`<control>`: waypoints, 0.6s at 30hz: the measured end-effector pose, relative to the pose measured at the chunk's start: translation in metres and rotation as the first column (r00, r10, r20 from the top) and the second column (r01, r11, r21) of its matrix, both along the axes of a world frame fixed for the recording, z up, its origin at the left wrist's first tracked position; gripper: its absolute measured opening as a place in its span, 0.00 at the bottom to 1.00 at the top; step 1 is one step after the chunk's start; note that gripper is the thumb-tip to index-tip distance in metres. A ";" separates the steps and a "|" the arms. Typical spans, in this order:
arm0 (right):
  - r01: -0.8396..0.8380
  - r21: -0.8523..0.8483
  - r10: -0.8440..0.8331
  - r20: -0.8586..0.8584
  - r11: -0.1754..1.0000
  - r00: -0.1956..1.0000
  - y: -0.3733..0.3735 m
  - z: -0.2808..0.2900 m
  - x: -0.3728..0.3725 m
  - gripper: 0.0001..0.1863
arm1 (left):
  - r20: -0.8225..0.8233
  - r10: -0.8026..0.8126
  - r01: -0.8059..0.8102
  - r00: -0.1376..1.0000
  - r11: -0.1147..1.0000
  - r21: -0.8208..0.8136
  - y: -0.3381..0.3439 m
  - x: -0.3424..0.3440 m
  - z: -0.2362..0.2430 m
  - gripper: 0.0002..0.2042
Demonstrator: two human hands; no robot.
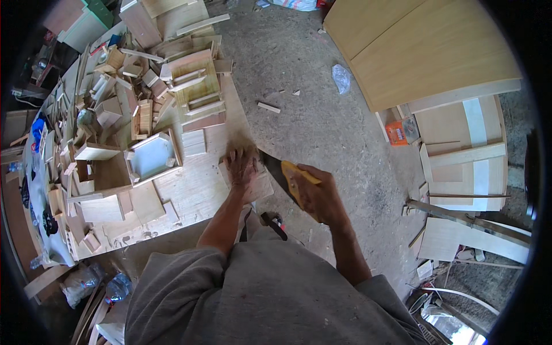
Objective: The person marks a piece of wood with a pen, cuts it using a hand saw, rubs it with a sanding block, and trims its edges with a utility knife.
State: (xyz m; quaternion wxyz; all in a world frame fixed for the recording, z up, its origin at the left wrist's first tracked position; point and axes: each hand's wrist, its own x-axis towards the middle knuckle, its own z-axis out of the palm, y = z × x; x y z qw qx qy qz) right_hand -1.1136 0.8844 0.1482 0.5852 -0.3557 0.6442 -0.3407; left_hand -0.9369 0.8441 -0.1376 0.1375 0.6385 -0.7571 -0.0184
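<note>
My left hand [241, 169] presses on a light wooden board [260, 187] at the workbench's front right corner, fingers spread. My right hand [319, 198] grips the yellow handle of a handsaw [279, 176]. The dark blade runs diagonally toward the board beside my left fingers; where it meets the wood is too blurred to tell. Left of my left hand, on the workbench [192, 192], lie a small pale block [194, 142], a wooden tray with a pale blue bottom [151, 158] and an open wooden box [103, 169].
Wood offcuts [103, 80] pile along the bench. The concrete floor [310, 132] holds scraps and a plastic bag [340, 79]. Large tan panels [420, 52], an orange container [397, 132] and leaning boards [460, 172] stand at right. Plastic bottles [118, 287] lie at lower left.
</note>
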 end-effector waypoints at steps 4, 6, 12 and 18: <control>-0.122 0.017 0.123 -0.175 0.992 0.977 -0.010 -0.069 0.002 0.13 | -0.054 -0.090 0.084 0.994 0.990 -0.113 -0.002 -0.005 -0.006 0.21; -0.114 -0.027 0.111 -0.111 0.993 0.988 -0.008 -0.036 0.009 0.14 | -0.042 -0.036 0.032 0.998 0.996 -0.088 -0.007 0.010 -0.004 0.20; -0.002 0.096 0.008 -0.060 0.995 0.998 -0.017 -0.043 0.010 0.16 | -0.046 -0.062 0.063 0.997 0.998 0.018 -0.003 -0.003 0.004 0.22; -0.026 -0.084 0.021 -0.055 0.996 0.998 -0.003 -0.070 0.013 0.15 | 0.015 -0.055 0.054 0.998 0.997 0.060 0.004 -0.006 0.004 0.24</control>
